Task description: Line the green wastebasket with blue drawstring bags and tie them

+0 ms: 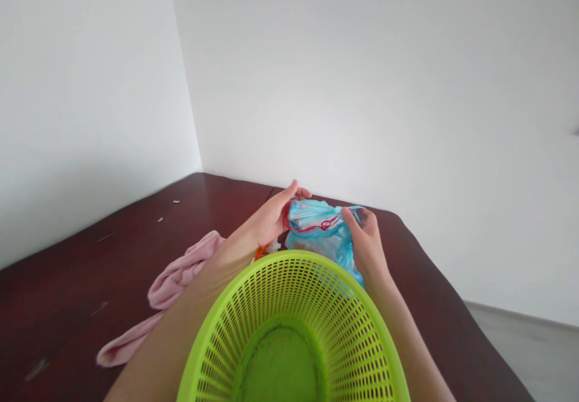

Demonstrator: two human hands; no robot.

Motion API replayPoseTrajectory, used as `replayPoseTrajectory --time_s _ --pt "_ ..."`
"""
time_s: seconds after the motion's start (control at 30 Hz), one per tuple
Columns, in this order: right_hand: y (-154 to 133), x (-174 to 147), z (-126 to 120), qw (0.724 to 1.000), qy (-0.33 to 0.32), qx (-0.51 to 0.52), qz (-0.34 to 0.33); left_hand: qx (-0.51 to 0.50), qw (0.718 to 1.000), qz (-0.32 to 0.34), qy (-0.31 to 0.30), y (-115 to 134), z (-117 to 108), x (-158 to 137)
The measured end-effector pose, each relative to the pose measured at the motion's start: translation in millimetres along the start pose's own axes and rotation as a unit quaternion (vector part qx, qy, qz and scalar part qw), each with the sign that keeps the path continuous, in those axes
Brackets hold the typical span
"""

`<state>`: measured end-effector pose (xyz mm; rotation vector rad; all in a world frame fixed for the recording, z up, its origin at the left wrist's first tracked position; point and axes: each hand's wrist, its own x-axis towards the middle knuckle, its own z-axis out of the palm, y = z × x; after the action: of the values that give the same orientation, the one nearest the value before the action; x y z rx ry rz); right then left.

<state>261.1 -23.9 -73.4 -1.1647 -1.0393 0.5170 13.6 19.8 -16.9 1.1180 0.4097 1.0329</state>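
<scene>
Blue plastic bag [312, 210] with red drawstring [326, 225], above the desk [217, 194], beyond the green basket [294, 254]. Right hand [368, 245]: fingers pinch its right end. Left hand [274, 214]: against its left end, grasp unclear. Gentle, even tension should prevent tangling.

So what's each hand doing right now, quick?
Left hand: at one end of the blue plastic bag, thumb raised; fingers partly hidden, so its grip cannot be told.
Right hand: closed, holding the bag's other end.
</scene>
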Motion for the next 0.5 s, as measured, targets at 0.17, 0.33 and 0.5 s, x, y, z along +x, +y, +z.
replayPoseTrajectory --time_s 0.17,0.33,0.5 --pt "9.6 9.6 -9.6 0.982 0.111 -0.125 -0.092 0.152 0.985 0.057 -0.053 10.7 7.4 -14.3" --pt "4.7 13.9 -22.2 0.939 0.205 -0.196 -0.197 0.250 0.960 0.104 -0.067 11.1 2.7 -12.5" --pt "-17.5 13.0 -31.4 0.945 0.239 -0.135 -0.177 0.348 0.924 0.158 0.002 5.7 -3.6 -6.3"
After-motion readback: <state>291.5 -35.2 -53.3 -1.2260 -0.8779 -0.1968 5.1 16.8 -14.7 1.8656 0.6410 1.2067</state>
